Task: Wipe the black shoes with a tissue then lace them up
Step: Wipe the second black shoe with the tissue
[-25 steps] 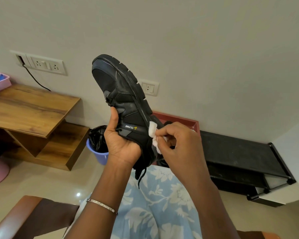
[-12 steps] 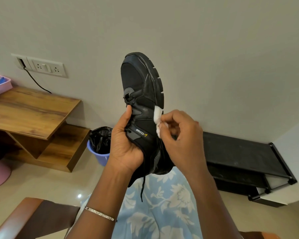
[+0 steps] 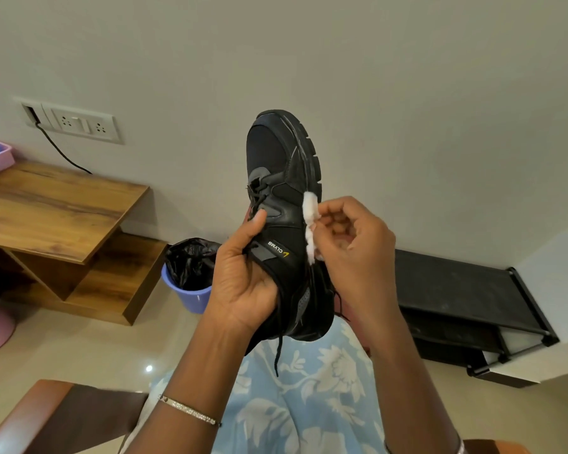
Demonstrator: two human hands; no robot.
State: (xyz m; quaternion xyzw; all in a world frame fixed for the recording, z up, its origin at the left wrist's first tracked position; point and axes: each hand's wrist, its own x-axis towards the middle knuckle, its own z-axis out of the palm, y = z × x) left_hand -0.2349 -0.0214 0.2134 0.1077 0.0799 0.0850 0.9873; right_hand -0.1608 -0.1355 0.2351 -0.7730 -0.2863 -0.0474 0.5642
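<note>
Your left hand (image 3: 243,283) grips the black shoe (image 3: 282,178) at its heel half, with the thumb laid up beside the eyelets and the toe pointing up. Your right hand (image 3: 351,244) pinches a wadded white tissue (image 3: 310,221) between thumb and curled fingers, pressed to the sole's side edge. A loose lace (image 3: 277,352) hangs below your left fingers. Bare wall is open above both sets of fingers. A lined purple bin (image 3: 186,293) sits left of them, and a black shoe rack (image 3: 456,290) to the right.
</note>
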